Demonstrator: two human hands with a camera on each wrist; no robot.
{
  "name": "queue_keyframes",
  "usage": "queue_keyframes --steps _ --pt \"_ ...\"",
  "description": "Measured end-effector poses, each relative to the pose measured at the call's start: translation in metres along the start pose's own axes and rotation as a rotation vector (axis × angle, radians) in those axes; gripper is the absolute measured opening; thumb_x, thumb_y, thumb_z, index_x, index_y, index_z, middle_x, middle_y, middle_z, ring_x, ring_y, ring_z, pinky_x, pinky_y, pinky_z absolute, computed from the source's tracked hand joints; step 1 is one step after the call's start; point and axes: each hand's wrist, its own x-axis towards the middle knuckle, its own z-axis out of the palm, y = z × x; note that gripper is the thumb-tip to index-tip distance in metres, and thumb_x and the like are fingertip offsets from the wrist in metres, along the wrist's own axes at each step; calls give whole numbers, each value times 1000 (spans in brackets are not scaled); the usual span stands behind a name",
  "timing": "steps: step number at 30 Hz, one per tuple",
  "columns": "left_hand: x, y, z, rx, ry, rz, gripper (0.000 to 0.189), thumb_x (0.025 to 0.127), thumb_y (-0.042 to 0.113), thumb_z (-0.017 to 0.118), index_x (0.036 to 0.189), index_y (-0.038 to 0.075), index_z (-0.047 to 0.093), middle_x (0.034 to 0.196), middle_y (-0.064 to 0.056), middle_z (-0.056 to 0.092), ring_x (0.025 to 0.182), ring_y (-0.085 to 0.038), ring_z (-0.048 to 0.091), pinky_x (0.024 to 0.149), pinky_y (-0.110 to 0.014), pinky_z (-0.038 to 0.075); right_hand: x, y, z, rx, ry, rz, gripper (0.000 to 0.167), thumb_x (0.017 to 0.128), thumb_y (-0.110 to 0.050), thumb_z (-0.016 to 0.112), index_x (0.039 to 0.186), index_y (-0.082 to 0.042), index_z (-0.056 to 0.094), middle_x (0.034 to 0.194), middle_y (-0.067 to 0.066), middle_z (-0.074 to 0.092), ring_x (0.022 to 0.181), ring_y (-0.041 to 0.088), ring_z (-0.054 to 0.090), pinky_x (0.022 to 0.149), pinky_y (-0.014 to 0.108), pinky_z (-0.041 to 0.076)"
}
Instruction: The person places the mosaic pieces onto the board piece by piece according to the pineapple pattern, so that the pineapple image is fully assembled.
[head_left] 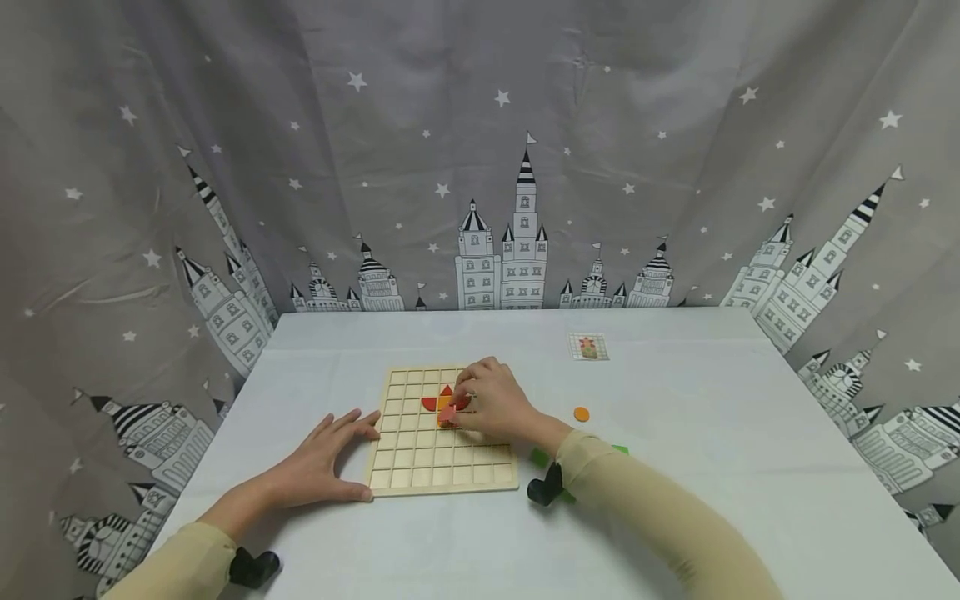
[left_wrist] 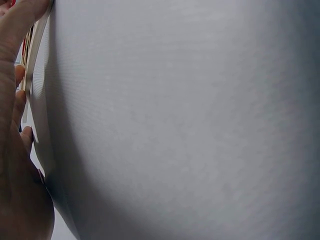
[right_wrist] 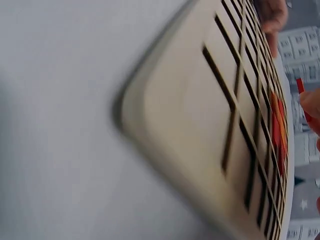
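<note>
A pale wooden grid board lies on the white table. Near its middle sit a red triangle, a red rounded piece on the left, and orange pieces; another red piece is partly hidden at the right. Above these, my right hand pinches a small flat red piece between thumb and fingertips. In the right wrist view the red piece stands on edge, clear of the board. My left hand rests at the board's left side, fingers spread, thumb at the near left corner.
A small picture card on a grid lies at the back right. An orange disc lies right of the board. Green pieces are partly covered by my right forearm. A grey castle-print curtain hangs behind the table.
</note>
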Motion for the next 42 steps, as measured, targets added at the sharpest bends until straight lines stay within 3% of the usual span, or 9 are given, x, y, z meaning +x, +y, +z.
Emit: queue_keyframes --steps 8,16,31,37,42 --pt "0 -1 0 -5 -1 -1 86 65 75 81 131 26 54 163 -4 37 152 -39 22 123 -63 4 11 -21 19 -35 -36 48 16 88 -44 77 93 -30 78 118 -10 63 117 17 47 103 38 40" --pt "-1 -1 -1 -21 2 14 86 66 72 83 132 24 55 163 -5 37 153 -40 21 123 -63 4 14 -24 27 -75 -2 37 13 87 -41 75 90 -28 77 116 -8 63 113 17 49 97 37 43" --pt "-1 -1 -1 -20 -7 1 86 66 72 83 132 25 54 164 -3 36 153 -39 21 124 -63 3 13 -23 27 -63 -21 47 16 88 -40 74 98 -29 79 120 -6 63 115 18 48 98 38 43" --pt "-1 0 -1 -23 -4 1 86 66 71 84 132 24 54 164 -4 36 153 -39 21 123 -63 4 13 -22 29 -59 -8 50 13 89 -39 73 93 -29 78 115 -7 63 113 17 49 95 36 43" --pt "-1 1 -2 -24 -2 7 86 66 70 84 132 24 54 164 -5 36 152 -40 21 123 -64 4 12 -21 20 -29 -29 58 15 90 -39 74 98 -27 79 116 -7 63 115 18 48 97 38 42"
